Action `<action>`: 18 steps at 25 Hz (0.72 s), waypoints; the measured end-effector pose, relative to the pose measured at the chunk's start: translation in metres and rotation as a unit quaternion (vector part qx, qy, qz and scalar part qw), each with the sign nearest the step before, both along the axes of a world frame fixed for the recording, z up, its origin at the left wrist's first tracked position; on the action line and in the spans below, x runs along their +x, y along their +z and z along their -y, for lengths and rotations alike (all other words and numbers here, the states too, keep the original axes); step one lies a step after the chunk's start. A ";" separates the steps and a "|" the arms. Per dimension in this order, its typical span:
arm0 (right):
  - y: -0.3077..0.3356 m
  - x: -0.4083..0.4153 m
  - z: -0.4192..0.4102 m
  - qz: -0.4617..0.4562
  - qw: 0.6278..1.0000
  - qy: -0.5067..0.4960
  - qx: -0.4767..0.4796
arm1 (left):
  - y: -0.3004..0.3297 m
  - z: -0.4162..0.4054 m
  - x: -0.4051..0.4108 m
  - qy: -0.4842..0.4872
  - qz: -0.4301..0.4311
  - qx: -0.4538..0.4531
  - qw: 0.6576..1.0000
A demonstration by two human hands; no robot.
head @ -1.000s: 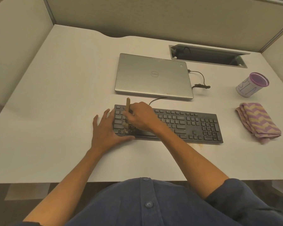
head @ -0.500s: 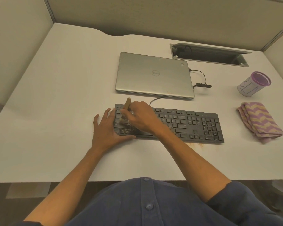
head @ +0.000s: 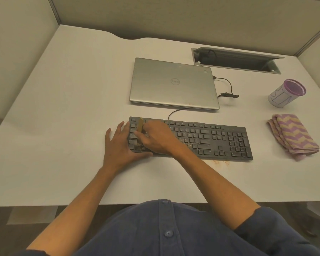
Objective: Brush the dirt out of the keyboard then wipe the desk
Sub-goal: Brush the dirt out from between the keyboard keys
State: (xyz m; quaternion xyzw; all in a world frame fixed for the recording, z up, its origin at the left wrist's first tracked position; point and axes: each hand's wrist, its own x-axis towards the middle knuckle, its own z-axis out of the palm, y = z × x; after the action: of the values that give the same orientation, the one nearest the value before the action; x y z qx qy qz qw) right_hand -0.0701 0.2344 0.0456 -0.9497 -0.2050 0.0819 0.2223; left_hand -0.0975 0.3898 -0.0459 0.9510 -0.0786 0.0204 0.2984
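Note:
A black keyboard [head: 211, 139] lies on the white desk [head: 63, 108] in front of me. My right hand [head: 155, 137] is closed around a small wooden-handled brush [head: 140, 125], its bristles down on the keys at the keyboard's left end. Brown crumbs sit on the lower-left keys and among the keys right of my wrist. My left hand [head: 118, 145] lies flat with fingers spread, pressing on the keyboard's left edge. A folded purple and tan zigzag cloth [head: 292, 135] rests to the right of the keyboard.
A shut silver laptop [head: 174, 84] lies behind the keyboard with a cable at its right side. A purple-rimmed cup [head: 286, 93] stands at the right, behind the cloth. A cable hatch [head: 236, 60] is open at the back. Brown specks [head: 220, 162] dot the desk in front of the keyboard.
My right hand has worked the brush in short strokes over the left keys, the handle tilting slightly. The left hand has stayed in place on the keyboard's edge.

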 end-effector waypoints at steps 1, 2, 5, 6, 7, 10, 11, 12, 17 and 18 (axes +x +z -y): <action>0.001 0.001 0.000 0.009 1.000 0.001 0.003 | 0.000 0.000 0.000 0.001 -0.001 0.001 1.000; 0.001 0.000 -0.001 0.020 1.000 -0.001 0.012 | -0.001 -0.001 0.000 0.001 -0.001 0.002 1.000; 0.001 0.000 0.000 -0.002 1.000 -0.009 0.012 | -0.001 0.000 0.000 -0.002 0.001 0.002 1.000; 0.001 0.000 0.001 -0.016 1.000 -0.007 0.008 | -0.001 0.000 0.000 -0.003 0.002 0.003 1.000; 0.002 0.000 0.002 -0.019 1.000 -0.006 0.004 | -0.001 0.000 0.000 -0.002 0.004 0.003 1.000; 0.005 0.001 0.009 0.018 0.999 -0.032 0.005 | -0.001 0.000 0.000 -0.002 0.010 0.004 1.000; 0.006 0.000 0.012 0.014 0.999 -0.038 0.004 | 0.000 0.000 0.000 -0.003 0.014 0.003 1.000; 0.006 -0.001 0.014 0.000 0.999 -0.037 0.001 | 0.000 0.000 -0.001 -0.002 0.019 0.001 1.000; 0.007 -0.006 0.013 0.020 0.999 -0.039 0.005 | 0.002 0.002 -0.002 -0.004 0.036 -0.002 0.999; 0.007 -0.007 0.013 0.021 0.999 -0.035 0.003 | 0.002 0.002 -0.002 -0.003 0.036 0.001 0.999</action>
State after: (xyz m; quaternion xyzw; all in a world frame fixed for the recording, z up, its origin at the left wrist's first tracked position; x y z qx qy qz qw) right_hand -0.0769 0.2215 0.0524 -0.9570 -0.1766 0.0536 0.2236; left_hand -0.0997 0.3882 -0.0443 0.9497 -0.0921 0.0542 0.2945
